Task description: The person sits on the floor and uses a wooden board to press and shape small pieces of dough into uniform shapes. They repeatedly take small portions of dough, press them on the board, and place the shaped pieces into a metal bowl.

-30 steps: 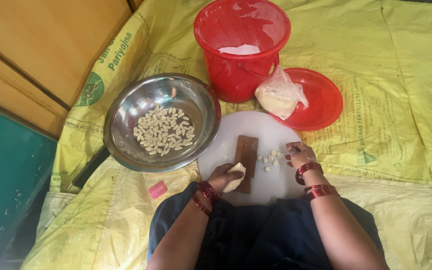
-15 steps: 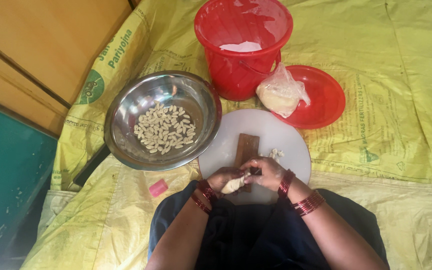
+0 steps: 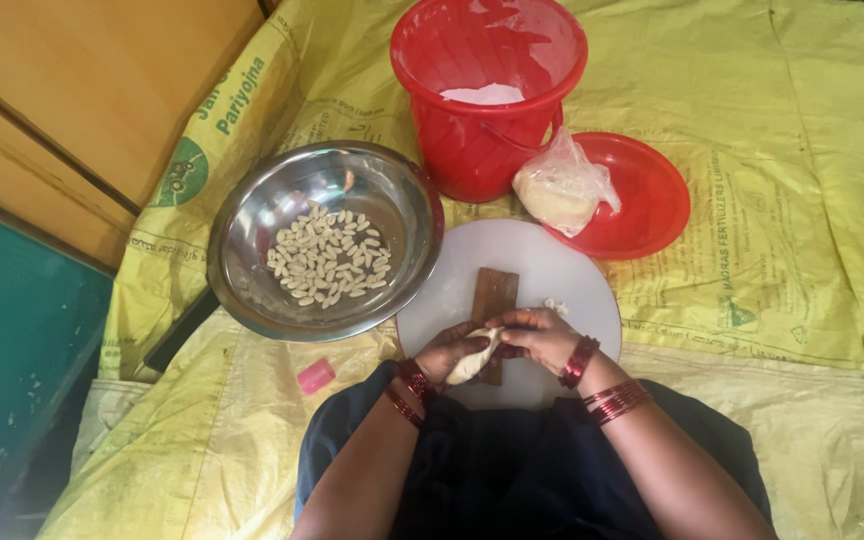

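Left hand (image 3: pixel 449 352): a pale lump of dough (image 3: pixel 474 366) is cupped in a closed grip, low over the white board's near edge.
Right hand (image 3: pixel 542 335): its fingertips are pinched onto the dough's upper end, as if for nipping off a piece.
White board (image 3: pixel 562 272): laid close before the lap; a brown wooden strip (image 3: pixel 493 293) lies on it.
Steel bowl (image 3: pixel 252 235): kept just left of the board, with small dough pieces (image 3: pixel 329 257) gathered inside.
Red bucket (image 3: pixel 472 120): set beyond the board.
Red lid (image 3: pixel 652 195): a bagged dough lump (image 3: pixel 559 190) is rested on it.
Yellow sheet (image 3: pixel 792 150): spread beneath everything.

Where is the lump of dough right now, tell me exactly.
In the head view, the lump of dough sits low centre, held between the left hand and right hand, over the white round board.
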